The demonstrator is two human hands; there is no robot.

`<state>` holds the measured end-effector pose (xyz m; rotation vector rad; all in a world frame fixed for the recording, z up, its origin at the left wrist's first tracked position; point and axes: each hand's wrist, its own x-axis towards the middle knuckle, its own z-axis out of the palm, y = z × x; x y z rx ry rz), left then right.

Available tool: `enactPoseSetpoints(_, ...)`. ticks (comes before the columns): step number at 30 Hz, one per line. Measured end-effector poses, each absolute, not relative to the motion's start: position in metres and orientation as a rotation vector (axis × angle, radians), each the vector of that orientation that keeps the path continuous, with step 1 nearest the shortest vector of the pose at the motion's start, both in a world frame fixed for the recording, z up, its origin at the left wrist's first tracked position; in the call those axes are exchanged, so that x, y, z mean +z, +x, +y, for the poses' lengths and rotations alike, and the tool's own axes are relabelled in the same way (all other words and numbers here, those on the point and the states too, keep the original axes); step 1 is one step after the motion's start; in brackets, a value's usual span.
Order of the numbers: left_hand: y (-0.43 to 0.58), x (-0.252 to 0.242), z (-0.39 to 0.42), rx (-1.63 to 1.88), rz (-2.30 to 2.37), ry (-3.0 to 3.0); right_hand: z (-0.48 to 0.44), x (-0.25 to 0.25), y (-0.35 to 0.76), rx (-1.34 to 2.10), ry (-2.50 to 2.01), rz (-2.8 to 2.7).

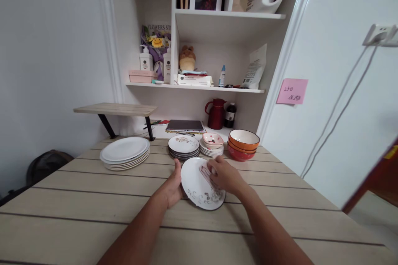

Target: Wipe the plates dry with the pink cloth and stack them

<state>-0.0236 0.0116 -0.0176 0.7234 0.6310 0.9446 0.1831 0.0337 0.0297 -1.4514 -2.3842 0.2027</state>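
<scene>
A white plate with a dark rim and a floral pattern [195,184] is held tilted just above the wooden table [93,198]. My left hand [173,188] grips its left edge, thumb on the rim. Pressed on the plate's face, my right hand [225,176] has its fingers closed over a pinkish cloth [205,172].
Behind the plate sit a stack of large white plates [124,152], a stack of patterned plates [183,147], a pink small bowl on saucers [212,140] and stacked orange bowls [243,144]. Shelves with a red jug [215,114], bottles and a notebook stand at the back.
</scene>
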Motion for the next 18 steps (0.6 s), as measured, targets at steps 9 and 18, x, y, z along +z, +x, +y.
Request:
enactPoseSetpoints(9,-0.023,-0.013,0.009,0.937,0.567,0.721,0.004,0.029,0.158,0.495,-1.038,-2.630)
enactPoseSetpoints(18,-0.022,-0.015,0.009,0.967,0.644,0.744,0.039,0.022,0.149,0.217,-1.309,-2.317)
